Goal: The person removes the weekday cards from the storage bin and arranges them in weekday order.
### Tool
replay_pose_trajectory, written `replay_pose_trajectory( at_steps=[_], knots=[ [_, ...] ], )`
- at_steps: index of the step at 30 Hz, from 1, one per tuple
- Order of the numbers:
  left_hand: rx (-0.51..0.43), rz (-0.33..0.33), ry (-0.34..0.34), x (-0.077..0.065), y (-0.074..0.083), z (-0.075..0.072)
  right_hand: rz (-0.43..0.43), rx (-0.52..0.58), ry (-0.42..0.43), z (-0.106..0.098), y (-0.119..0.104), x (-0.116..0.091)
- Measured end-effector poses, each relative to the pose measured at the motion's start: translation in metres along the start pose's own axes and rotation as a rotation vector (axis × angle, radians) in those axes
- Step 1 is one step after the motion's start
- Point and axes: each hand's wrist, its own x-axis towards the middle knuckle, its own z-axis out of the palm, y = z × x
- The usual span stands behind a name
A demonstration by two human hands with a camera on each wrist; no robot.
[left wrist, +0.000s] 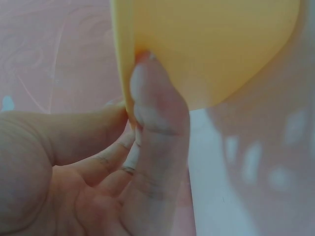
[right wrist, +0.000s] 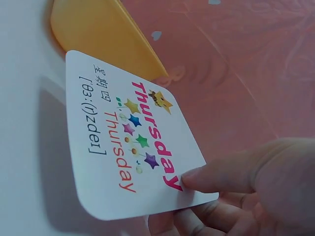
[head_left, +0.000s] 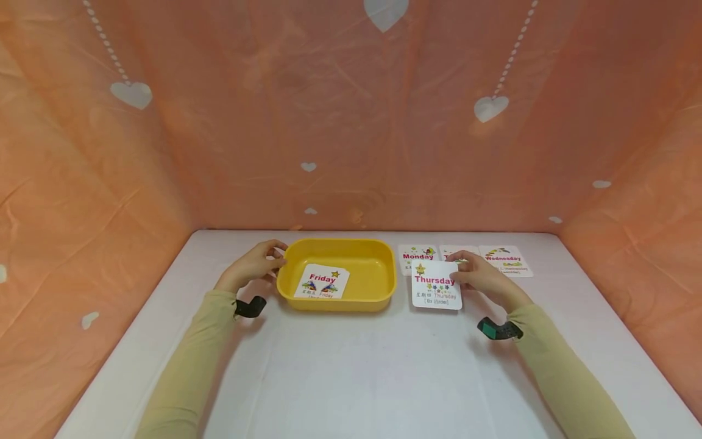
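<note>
My left hand (head_left: 255,266) pinches the left rim of a yellow plastic tray (head_left: 378,297), thumb on one side of the wall and a finger on the other in the left wrist view. Inside the tray lies a white "Friday" card (head_left: 322,282), tilted against the base. My right hand (head_left: 485,277) holds a white "Thursday" card (right wrist: 123,147) by its right edge, thumb (right wrist: 211,174) on the printed face and fingers beneath. That card hangs above the table, right of the tray, with a shadow below it. Part of the cards behind is hidden by it and the hand.
Behind the right hand a row of cards lies on the white table (head_left: 351,372): a "Monday" card (head_left: 411,250), a partly covered card (head_left: 452,249) and a "Wednesday" card (head_left: 518,268). Orange curtain (head_left: 340,122) with hearts closes off the back and both sides.
</note>
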Motion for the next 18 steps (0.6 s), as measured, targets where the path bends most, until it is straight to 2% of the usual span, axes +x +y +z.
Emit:
replay_pose_trajectory(
  at_steps=[8, 18],
  knots=[
    [-0.002, -0.004, 0.002, 0.0000, 0.0005, 0.0003, -0.003, -0.027, 0.004, 0.0030, 0.0042, -0.0025],
    [0.001, 0.010, -0.005, -0.0013, 0.0015, -0.0002, -0.019, -0.005, 0.009, 0.0072, 0.0094, -0.0027]
  ],
)
